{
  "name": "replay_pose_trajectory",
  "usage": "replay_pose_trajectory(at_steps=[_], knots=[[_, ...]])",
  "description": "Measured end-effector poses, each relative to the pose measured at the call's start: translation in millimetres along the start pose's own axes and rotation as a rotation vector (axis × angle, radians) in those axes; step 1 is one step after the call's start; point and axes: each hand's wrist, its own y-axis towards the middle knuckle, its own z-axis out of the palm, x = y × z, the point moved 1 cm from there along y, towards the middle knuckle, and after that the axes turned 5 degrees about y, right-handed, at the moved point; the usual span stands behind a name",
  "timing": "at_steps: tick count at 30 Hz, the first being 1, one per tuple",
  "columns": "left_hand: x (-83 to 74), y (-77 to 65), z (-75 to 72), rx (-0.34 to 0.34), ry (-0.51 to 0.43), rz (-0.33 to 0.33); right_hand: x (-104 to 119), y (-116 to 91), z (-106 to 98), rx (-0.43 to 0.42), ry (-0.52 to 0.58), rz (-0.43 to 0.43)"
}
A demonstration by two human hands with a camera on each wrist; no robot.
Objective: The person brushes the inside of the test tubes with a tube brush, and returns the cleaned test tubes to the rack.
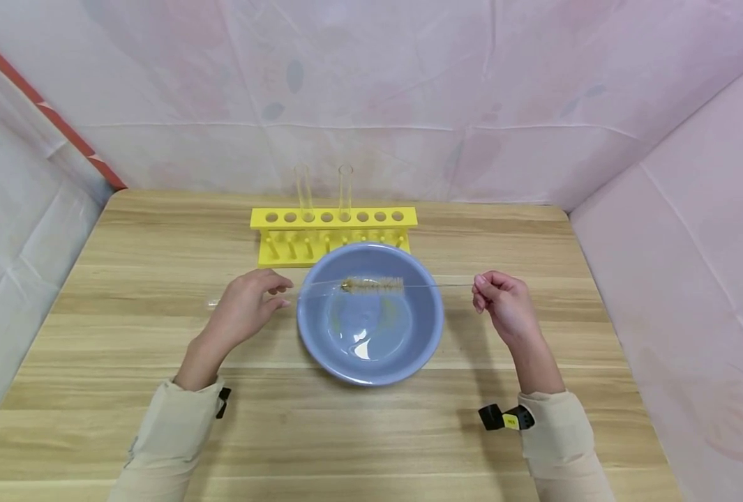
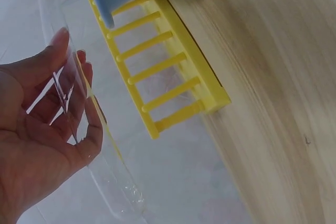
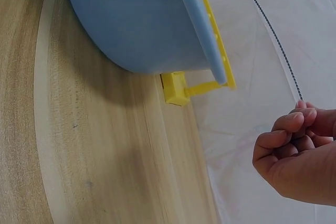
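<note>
My left hand (image 1: pixel 245 303) holds a clear glass test tube (image 2: pixel 113 179) between thumb and fingers, its rounded end pointing away to the left. The tube lies almost level, and its mouth reaches over the blue basin (image 1: pixel 434 328). At that mouth sits the tip of a test tube brush (image 1: pixel 376 285) with pale bristles; how far it is inside cannot be told. To the right of the basin, my right hand (image 1: pixel 503 303) pinches the end of the brush's thin twisted wire handle (image 3: pixel 278 40), the other fingers curled in.
Behind the basin stands a yellow test tube rack (image 1: pixel 333 217) with two upright glass tubes (image 1: pixel 345 192) in it. Some water (image 1: pixel 371 335) shines in the basin. A wooden table (image 1: pixel 346 446) is under everything, with patterned cloth walls (image 1: pixel 371 84) around its back and sides.
</note>
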Motion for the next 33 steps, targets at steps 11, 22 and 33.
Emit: replay_pose_trajectory(at_steps=[11, 22, 33], knots=[[2.7, -1.8, -2.9, -0.021, -0.042, 0.043, 2.1, -0.5, 0.8, 0.016, -0.046, 0.034], [3.3, -0.2, -4.6, 0.001, -0.05, 0.068, 4.5, 0.9, 2.7, 0.009, -0.075, 0.037], [3.9, -0.4, -3.2, 0.002, -0.038, 0.073, 0.4, 1.8, 4.0, -0.009, -0.073, 0.026]])
